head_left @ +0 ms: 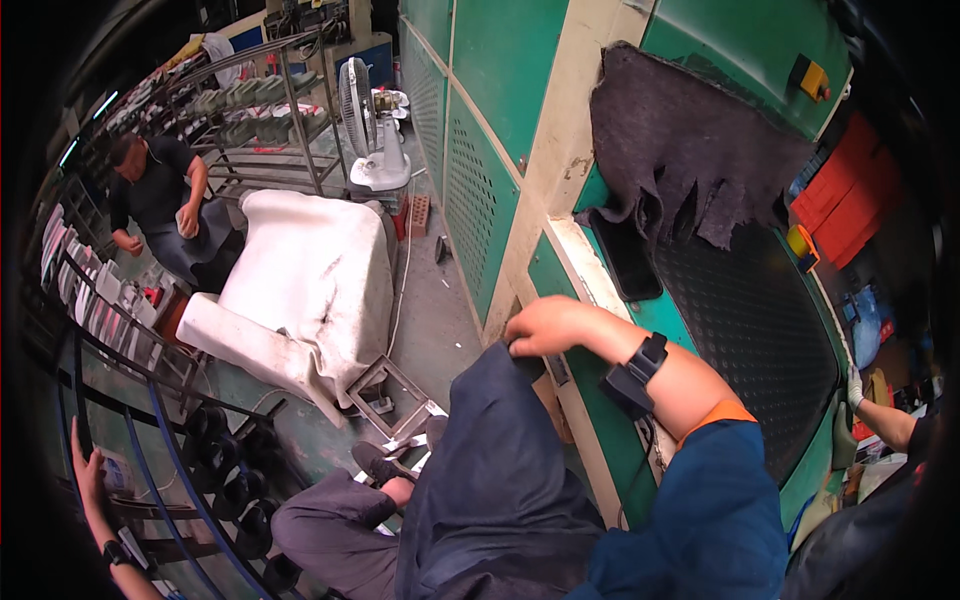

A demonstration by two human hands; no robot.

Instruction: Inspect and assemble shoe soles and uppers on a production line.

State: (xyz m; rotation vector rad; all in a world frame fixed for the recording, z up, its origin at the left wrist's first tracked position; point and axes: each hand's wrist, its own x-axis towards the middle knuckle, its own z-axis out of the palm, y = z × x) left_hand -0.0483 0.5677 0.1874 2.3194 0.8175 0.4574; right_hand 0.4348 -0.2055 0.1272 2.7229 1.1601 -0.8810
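My right hand (553,325) reaches over my right knee, its fingers bent and closed at the upper edge of my dark blue apron (500,470). The fingertips meet the cloth there. A black device on a strap (636,376) sits on my right wrist. At the lower left, my left hand (88,472) is beside the dark metal rack (140,440). Its fingers are stretched out along a bar, and nothing is seen in them. Whether the palm touches the rack I cannot tell.
To my right, a green machine has a black ribbed belt (750,330) under a torn dark flap (700,140). A phone-like black slab (630,260) lies on its edge. Ahead stand a white covered block (310,260) and a fan (375,130). One person (165,190) sits left; a gloved hand (855,388) shows right.
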